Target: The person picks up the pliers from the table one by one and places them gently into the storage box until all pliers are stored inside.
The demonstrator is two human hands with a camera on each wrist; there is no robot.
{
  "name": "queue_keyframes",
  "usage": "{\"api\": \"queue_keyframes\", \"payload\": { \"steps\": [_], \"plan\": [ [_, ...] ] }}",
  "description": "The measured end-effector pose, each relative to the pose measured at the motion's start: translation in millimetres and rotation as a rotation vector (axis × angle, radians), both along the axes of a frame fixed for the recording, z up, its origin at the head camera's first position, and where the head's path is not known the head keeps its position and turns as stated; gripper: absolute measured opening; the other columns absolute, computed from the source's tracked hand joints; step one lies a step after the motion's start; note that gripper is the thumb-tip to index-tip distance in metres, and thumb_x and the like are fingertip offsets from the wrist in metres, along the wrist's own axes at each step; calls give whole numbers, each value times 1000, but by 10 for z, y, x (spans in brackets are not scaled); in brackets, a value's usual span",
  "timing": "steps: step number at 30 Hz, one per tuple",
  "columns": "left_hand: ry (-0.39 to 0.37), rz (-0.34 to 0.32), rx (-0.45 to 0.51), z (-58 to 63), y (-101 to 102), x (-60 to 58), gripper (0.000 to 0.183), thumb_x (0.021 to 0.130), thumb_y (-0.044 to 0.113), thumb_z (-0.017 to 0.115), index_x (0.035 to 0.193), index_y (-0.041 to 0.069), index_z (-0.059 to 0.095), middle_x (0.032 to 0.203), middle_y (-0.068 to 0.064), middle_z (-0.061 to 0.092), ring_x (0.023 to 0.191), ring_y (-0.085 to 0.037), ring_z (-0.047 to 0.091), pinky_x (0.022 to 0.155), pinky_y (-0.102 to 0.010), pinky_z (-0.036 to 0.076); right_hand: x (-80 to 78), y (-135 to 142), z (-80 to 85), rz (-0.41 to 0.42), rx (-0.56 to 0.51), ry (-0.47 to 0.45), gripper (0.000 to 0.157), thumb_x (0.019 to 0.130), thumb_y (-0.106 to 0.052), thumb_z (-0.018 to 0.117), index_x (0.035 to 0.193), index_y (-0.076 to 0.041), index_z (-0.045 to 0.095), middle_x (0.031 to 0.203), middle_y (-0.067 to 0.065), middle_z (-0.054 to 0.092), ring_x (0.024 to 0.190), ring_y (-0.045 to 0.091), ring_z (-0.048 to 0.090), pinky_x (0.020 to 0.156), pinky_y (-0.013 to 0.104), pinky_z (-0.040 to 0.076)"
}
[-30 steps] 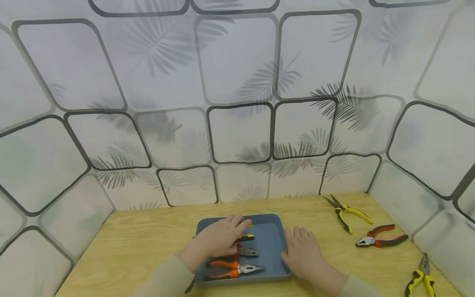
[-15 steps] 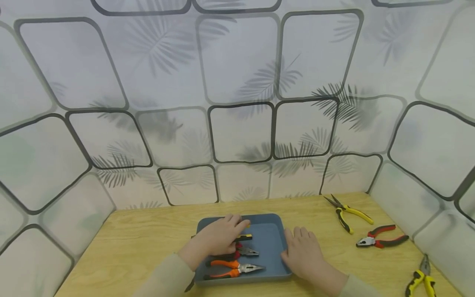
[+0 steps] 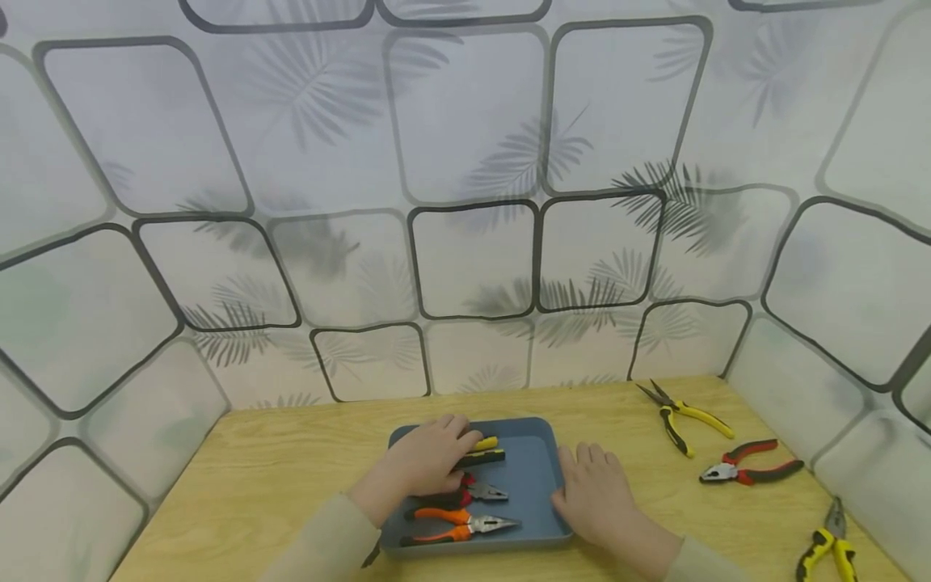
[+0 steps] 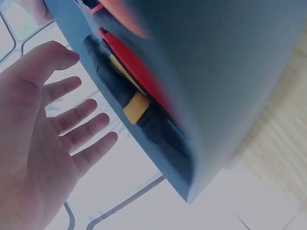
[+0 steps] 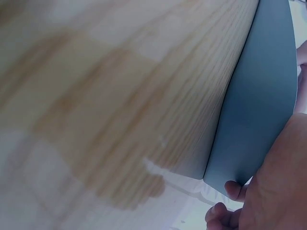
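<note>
A blue-grey tray (image 3: pixel 534 485) holds several pliers. My left hand (image 3: pixel 429 457) is over its left half, fingers spread and relaxed; in the left wrist view this hand (image 4: pixel 43 124) has nothing between thumb and fingers. Just past its fingertips lie the yellow-and-black handles (image 3: pixel 483 458) of one pair of pliers, partly hidden by the hand. Red-handled pliers (image 3: pixel 486 491) sit nearer, their handles partly covered. Orange-handled long-nose pliers (image 3: pixel 465 529) lie at the front. My right hand (image 3: pixel 598 497) rests against the tray's right wall, fingers extended forward; its fingertips reach the tray's corner in the right wrist view.
On the wooden table (image 3: pixel 291 469) to the right lie yellow-and-black long-nose pliers (image 3: pixel 672 412), red-and-black pliers (image 3: pixel 745 467) and another yellow-and-black pair (image 3: pixel 831 543). A patterned curtain (image 3: pixel 473 267) surrounds the back and sides. A dark tip (image 3: pixel 372 556) shows beside the left sleeve.
The yellow-and-black handles by my left hand have shifted slightly right and away, and now show as two separate ends. The left hand has moved slightly away from me; the right hand stays put.
</note>
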State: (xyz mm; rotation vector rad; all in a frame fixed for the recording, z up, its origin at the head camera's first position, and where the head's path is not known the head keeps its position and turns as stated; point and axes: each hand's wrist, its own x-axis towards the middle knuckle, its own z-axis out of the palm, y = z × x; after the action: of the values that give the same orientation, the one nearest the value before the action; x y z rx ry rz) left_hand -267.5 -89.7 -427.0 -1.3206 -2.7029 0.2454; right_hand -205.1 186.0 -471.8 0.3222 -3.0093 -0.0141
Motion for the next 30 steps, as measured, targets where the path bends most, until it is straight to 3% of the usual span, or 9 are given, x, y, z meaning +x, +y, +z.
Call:
{"api": "queue_keyframes", "payload": {
  "steps": [9, 17, 30],
  "plan": [
    [23, 8, 8, 58, -37, -7, 51, 95, 32, 73, 142, 17, 59, 120, -1, 59, 101, -15, 55, 88, -31, 54, 3, -8, 8, -8, -20, -15, 45, 92, -30, 68, 127, -2, 60, 97, 15, 57, 95, 31, 57, 85, 52, 51],
    [64, 2, 20, 80, -89, -51, 47, 95, 32, 73, 138, 19, 60, 116, 0, 58, 100, -16, 54, 86, -32, 53, 0, -8, -4, -3, -6, 23, 43, 91, -30, 68, 123, -3, 61, 94, 14, 56, 91, 29, 56, 82, 49, 50],
    [76, 43, 28, 155, -164, -66, 50, 93, 36, 75, 139, 18, 62, 124, -3, 60, 112, -21, 60, 101, -41, 55, 2, -20, 23, -9, -5, -2, 44, 92, -31, 68, 126, -3, 60, 97, 14, 56, 92, 29, 54, 82, 49, 49]
  ]
}}
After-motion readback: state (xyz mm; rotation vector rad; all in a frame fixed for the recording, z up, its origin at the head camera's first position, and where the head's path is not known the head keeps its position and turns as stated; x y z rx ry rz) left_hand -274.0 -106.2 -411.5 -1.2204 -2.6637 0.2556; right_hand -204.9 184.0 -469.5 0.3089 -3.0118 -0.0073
